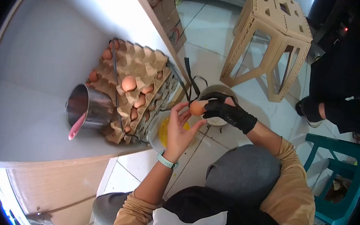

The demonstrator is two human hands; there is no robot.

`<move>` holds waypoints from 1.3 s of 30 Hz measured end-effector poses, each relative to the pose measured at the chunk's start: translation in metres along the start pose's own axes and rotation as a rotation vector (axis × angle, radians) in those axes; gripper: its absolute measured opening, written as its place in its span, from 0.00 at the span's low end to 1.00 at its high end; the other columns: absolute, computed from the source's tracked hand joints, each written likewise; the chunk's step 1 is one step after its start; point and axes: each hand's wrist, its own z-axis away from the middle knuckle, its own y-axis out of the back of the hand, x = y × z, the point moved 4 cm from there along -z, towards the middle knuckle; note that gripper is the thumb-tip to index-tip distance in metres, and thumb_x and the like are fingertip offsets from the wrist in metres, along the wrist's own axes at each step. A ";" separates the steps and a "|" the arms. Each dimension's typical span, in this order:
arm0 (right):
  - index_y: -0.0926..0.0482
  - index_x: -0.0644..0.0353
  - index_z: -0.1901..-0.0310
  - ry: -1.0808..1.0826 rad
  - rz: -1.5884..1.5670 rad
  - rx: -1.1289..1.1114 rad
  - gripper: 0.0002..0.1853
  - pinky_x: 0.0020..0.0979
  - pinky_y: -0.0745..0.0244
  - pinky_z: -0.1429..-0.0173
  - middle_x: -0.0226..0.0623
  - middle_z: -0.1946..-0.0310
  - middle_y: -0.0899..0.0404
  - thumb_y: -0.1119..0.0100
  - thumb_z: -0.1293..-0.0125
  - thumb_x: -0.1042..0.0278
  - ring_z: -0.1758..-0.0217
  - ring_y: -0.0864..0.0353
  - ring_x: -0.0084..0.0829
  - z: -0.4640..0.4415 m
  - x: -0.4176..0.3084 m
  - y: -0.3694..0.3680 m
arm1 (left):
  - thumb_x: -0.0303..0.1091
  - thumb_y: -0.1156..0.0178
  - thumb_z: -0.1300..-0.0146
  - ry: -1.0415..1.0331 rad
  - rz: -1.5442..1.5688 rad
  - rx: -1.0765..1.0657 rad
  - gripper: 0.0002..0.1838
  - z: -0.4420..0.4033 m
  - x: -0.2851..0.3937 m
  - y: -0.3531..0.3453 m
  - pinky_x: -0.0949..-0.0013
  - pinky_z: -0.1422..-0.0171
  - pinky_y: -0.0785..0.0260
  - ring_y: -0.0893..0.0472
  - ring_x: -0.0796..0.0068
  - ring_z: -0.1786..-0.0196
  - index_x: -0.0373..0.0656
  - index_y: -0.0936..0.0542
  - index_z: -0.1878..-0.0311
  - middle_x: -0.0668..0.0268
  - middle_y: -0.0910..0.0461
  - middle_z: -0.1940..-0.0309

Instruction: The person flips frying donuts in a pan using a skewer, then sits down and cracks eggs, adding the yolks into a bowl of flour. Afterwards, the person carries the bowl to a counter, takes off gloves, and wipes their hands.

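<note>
In front of me, above the floor, my right hand (234, 116), in a black glove, is closed on a brown egg (197, 108); the shell's far side is hidden by the glove. My bare left hand (179, 131) wears a pale green watch and has its fingers spread at the egg's left side; whether they touch it is unclear. Below my left hand stands a clear bowl (152, 136) with yellow egg liquid (162, 132). Under my right hand is a round light container (217, 122), its inside mostly covered by the glove.
Stacked cardboard egg trays (147, 67) with several brown eggs sit in the cabinet on the left. Beside them stands a metal pot (98, 106) with a pink handle (77, 125). A tan folding stool (271, 31), a green stool (339, 180) and another person's leg (338, 91) are right.
</note>
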 end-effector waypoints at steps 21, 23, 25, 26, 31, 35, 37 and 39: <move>0.27 0.68 0.49 1.351 0.864 0.373 0.14 0.31 0.28 0.47 0.41 0.59 0.21 0.49 0.35 0.72 0.56 0.22 0.29 -0.091 -0.200 -0.111 | 0.19 0.39 0.46 -0.339 0.030 0.279 0.19 -0.012 0.062 0.030 0.71 0.47 0.34 0.26 0.75 0.55 0.38 0.31 0.52 0.64 0.28 0.57; 0.26 0.67 0.55 1.220 1.153 0.256 0.09 0.29 0.27 0.53 0.37 0.64 0.21 0.49 0.36 0.78 0.61 0.21 0.28 -0.083 -0.159 -0.114 | 0.21 0.39 0.46 -0.384 -0.101 0.405 0.17 -0.011 0.053 0.051 0.72 0.48 0.34 0.26 0.75 0.56 0.38 0.30 0.53 0.65 0.28 0.58; 0.25 0.65 0.53 1.013 1.371 -0.032 0.16 0.28 0.26 0.53 0.38 0.63 0.20 0.40 0.46 0.82 0.61 0.21 0.26 -0.088 -0.122 -0.160 | 0.22 0.41 0.46 -0.442 -0.187 0.563 0.12 -0.011 0.052 0.070 0.72 0.52 0.34 0.27 0.74 0.60 0.37 0.30 0.58 0.63 0.28 0.62; 0.26 0.64 0.51 0.917 1.348 -0.161 0.20 0.28 0.27 0.51 0.40 0.58 0.21 0.37 0.48 0.79 0.57 0.21 0.27 -0.102 -0.102 -0.171 | 0.21 0.41 0.47 -0.434 -0.225 0.577 0.12 -0.013 0.053 0.076 0.70 0.54 0.35 0.28 0.70 0.61 0.37 0.30 0.60 0.62 0.29 0.63; 0.26 0.62 0.51 0.710 1.721 -0.447 0.21 0.37 0.30 0.48 0.47 0.55 0.24 0.41 0.49 0.68 0.52 0.25 0.47 -0.176 -0.045 -0.183 | 0.20 0.43 0.52 -0.335 -0.364 0.498 0.10 -0.026 0.062 0.107 0.68 0.63 0.36 0.30 0.69 0.70 0.38 0.32 0.67 0.62 0.32 0.72; 0.26 0.61 0.52 0.503 1.763 -0.663 0.23 0.37 0.30 0.48 0.47 0.56 0.24 0.39 0.54 0.68 0.51 0.25 0.47 -0.199 -0.048 -0.191 | 0.22 0.43 0.49 -0.291 -0.193 0.515 0.08 -0.028 0.061 0.121 0.72 0.68 0.37 0.31 0.74 0.74 0.38 0.31 0.66 0.65 0.31 0.74; 0.26 0.60 0.53 0.489 1.743 -0.671 0.23 0.38 0.30 0.48 0.46 0.57 0.24 0.38 0.55 0.69 0.51 0.26 0.47 -0.201 -0.051 -0.194 | 0.25 0.43 0.46 -0.219 0.035 0.499 0.07 -0.030 0.051 0.121 0.72 0.67 0.37 0.30 0.74 0.73 0.39 0.31 0.65 0.66 0.30 0.72; 0.25 0.58 0.56 0.565 1.761 -0.655 0.21 0.38 0.29 0.48 0.45 0.59 0.23 0.36 0.55 0.69 0.52 0.26 0.48 -0.205 -0.054 -0.194 | 0.30 0.44 0.42 -0.091 0.349 0.449 0.07 -0.033 0.035 0.115 0.72 0.66 0.36 0.28 0.74 0.71 0.41 0.30 0.63 0.67 0.29 0.70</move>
